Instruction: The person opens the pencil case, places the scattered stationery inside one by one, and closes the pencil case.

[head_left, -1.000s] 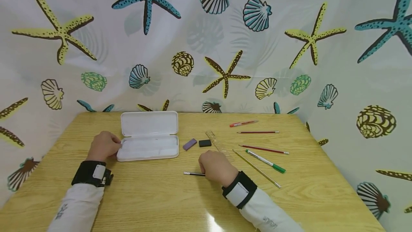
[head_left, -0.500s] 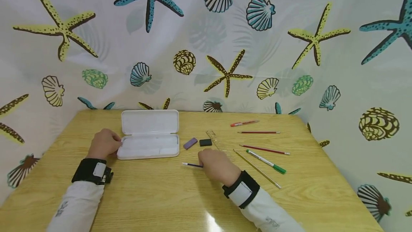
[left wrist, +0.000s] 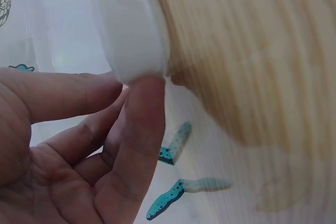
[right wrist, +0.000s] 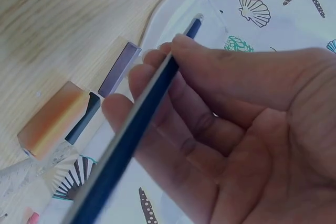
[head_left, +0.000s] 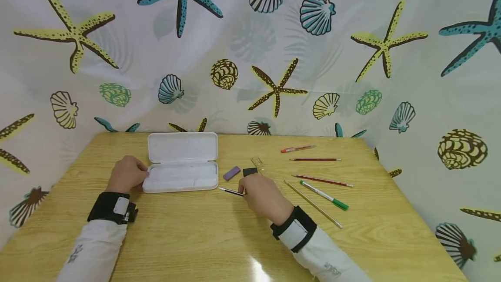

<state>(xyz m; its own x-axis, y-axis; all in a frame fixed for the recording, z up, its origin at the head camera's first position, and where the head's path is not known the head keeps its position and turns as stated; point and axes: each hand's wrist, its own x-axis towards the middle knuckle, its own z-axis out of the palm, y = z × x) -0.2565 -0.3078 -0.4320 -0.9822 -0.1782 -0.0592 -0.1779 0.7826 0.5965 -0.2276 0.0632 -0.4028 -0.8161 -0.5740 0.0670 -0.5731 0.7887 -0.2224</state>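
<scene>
My left hand (head_left: 126, 173) pinches the left end of an opened white pencil case (head_left: 168, 177) between thumb and fingers; the left wrist view shows the case's rounded corner (left wrist: 134, 35) held there. My right hand (head_left: 264, 197) holds a dark pencil (head_left: 232, 192) with a pale end pointing left, close to the front right corner of the case. Thumb and fingertips grip its shaft (right wrist: 152, 93) in the right wrist view. A purple eraser (head_left: 232, 173) and a black eraser (head_left: 249, 171) lie between the case and my right hand.
A clear ruler (head_left: 257, 162) lies partly behind my right hand. Further right are a gold pencil (head_left: 313, 204), a green-capped marker (head_left: 324, 195), two red pencils (head_left: 322, 180) and an orange-red pen (head_left: 298, 148). A patterned cloth (head_left: 231, 51) rises behind the table.
My right hand has lifted the dark pencil and shifted it slightly away from me and left, toward the case. My left hand stays on the case's end.
</scene>
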